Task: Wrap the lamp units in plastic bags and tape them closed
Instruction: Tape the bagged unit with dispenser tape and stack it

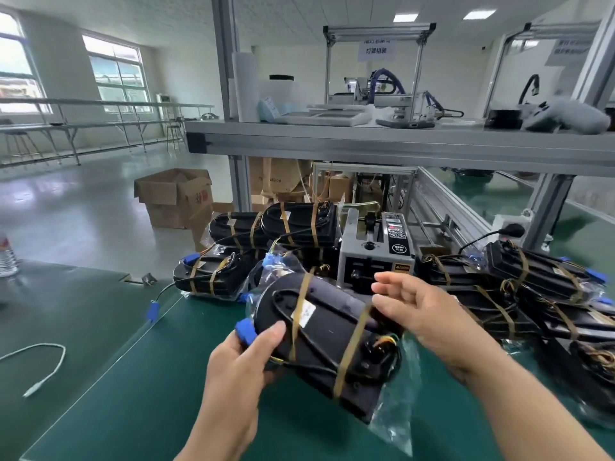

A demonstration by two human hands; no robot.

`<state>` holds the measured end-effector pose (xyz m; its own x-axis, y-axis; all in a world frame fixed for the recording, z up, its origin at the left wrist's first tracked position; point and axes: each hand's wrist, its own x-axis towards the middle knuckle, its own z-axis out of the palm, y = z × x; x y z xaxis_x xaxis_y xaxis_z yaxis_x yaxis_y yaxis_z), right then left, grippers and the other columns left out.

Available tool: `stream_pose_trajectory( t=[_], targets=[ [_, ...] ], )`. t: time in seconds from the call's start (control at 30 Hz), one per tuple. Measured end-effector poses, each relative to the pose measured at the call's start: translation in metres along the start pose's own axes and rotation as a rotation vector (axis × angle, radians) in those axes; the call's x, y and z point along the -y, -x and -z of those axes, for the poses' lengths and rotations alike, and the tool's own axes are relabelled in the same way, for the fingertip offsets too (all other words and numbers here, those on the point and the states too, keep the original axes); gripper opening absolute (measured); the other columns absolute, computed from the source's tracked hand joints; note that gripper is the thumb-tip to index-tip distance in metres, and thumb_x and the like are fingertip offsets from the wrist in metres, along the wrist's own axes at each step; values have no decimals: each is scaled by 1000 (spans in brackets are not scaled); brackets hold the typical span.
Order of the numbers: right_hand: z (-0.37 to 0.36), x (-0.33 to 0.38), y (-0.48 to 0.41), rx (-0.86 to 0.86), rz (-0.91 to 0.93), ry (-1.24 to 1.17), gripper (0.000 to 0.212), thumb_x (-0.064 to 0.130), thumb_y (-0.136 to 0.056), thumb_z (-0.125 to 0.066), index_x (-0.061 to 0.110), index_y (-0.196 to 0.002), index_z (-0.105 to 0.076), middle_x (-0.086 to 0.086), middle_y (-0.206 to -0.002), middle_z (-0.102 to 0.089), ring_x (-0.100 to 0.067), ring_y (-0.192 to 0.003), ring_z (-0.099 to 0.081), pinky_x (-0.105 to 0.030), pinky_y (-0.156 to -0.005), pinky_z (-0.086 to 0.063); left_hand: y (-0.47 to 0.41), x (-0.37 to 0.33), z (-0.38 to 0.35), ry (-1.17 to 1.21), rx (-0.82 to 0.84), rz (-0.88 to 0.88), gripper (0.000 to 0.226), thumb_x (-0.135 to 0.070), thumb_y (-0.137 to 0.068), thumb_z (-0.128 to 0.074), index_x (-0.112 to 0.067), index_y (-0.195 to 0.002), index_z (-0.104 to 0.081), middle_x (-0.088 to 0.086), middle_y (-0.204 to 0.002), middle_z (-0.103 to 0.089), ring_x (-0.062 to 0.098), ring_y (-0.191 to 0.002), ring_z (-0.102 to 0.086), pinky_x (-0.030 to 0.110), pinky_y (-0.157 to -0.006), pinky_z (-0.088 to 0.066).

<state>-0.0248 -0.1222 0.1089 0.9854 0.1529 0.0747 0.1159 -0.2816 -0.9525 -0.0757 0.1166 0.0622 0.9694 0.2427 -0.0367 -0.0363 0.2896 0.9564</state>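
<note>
**benchrat:** How far along would you call this one?

**packer_jo:** Nearly done, I reckon. The lamp unit [326, 331] is in its plastic bag [396, 410], held just above the green worktop [149, 394], with two brown tape bands [352, 347] round it. The open bag end sticks out loose at the near right, so maybe one more strip is needed.

**benchrat:** And the hands?

**packer_jo:** The left hand [239, 357] grips the rounded end by the blue connector, fingers curled round it. The right hand [422, 314] has its fingers apart and relaxed. The lower ones touch the nearer band and the top ones point at the tape dispenser [376, 251] just behind.

**benchrat:** What about the rest of the batch?

**packer_jo:** There's a stack of banded units [299, 224] back left and a heap [532, 277] on the right. Both look bagged and taped, though I can't tell if every one on the right is finished.
</note>
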Motion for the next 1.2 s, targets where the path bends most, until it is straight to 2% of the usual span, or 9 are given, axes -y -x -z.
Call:
stream_pose_trajectory(
  t=[0.1,0.17,0.23,0.33,0.5,0.83,1.0,1.1,1.2],
  targets=[
    [-31,-10,-11,-93,-168,18,59,55,-90,-62,35,-142,-44,12,-130,-59,-11,-117,-59,-44,-103,-51,-46,-5,12,77,-166,71,11,-21,-90,-70,-11,-92,-73,9,-92,-78,19,-76,-74,30,-56,-58],
    [-56,-13,-21,-21,-237,-77,65,58,-88,-63,38,-144,-38,11,-126,-57,-15,-110,-64,-41,-85,-61,-77,-10,15,110,-240,91,10,-23,-90,-71,-14,-93,-68,6,-89,-78,18,-71,-72,31,-56,-56],
    [-81,-13,-33,76,-285,-275,41,54,-89,-65,38,-124,-48,12,-119,-58,-17,-99,-71,-34,-70,-63,-105,-13,14,108,-260,122,15,-28,-89,-73,-17,-95,-65,4,-84,-76,17,-66,-72,29,-54,-55],
    [-109,-15,-60,31,-261,-447,16,32,-97,-64,31,-110,-55,2,-119,-63,-20,-87,-75,-30,-65,-60,-136,-12,9,78,-252,173,22,-33,-86,-76,-16,-94,-64,4,-75,-73,17,-61,-69,26,-48,-53],
    [-121,-11,-96,-105,-303,-678,13,14,-102,-57,12,-115,-58,-10,-112,-71,-15,-69,-75,-23,-55,-56,-172,-14,2,-22,-246,194,28,-38,-85,-76,-13,-92,-65,7,-80,-71,18,-62,-69,24,-45,-52],
    [-125,-16,-125,-243,-219,-785,13,13,-102,-56,11,-114,-59,-5,-106,-72,-15,-74,-75,-22,-61,-58,-216,-5,-14,-99,-230,198,37,-39,-86,-75,-8,-103,-66,11,-102,-73,24,-87,-73,26,-51,-57],
    [-136,-34,-127,-340,-285,-796,4,13,-100,-59,11,-103,-58,-5,-102,-70,-14,-72,-75,-23,-60,-57,-226,12,-11,-338,-277,181,42,-46,-83,-75,-9,-97,-63,11,-92,-74,23,-71,-75,37,-69,-63],
    [-134,-41,-127,-354,-319,-772,8,18,-100,-60,10,-102,-59,-4,-100,-71,-12,-69,-75,-21,-56,-55,-226,14,-10,-571,-300,128,51,-55,-82,-69,-8,-100,-62,8,-71,-75,21,-58,-73,42,-74,-62],
    [-131,-43,-127,-335,-390,-729,16,27,-97,-65,11,-100,-60,-7,-91,-75,-10,-63,-74,-19,-49,-52,-227,8,-9,-853,-309,102,70,-64,-82,-60,-1,-112,-60,14,-87,-73,33,-81,-71,42,-77,-58]
  ],
)
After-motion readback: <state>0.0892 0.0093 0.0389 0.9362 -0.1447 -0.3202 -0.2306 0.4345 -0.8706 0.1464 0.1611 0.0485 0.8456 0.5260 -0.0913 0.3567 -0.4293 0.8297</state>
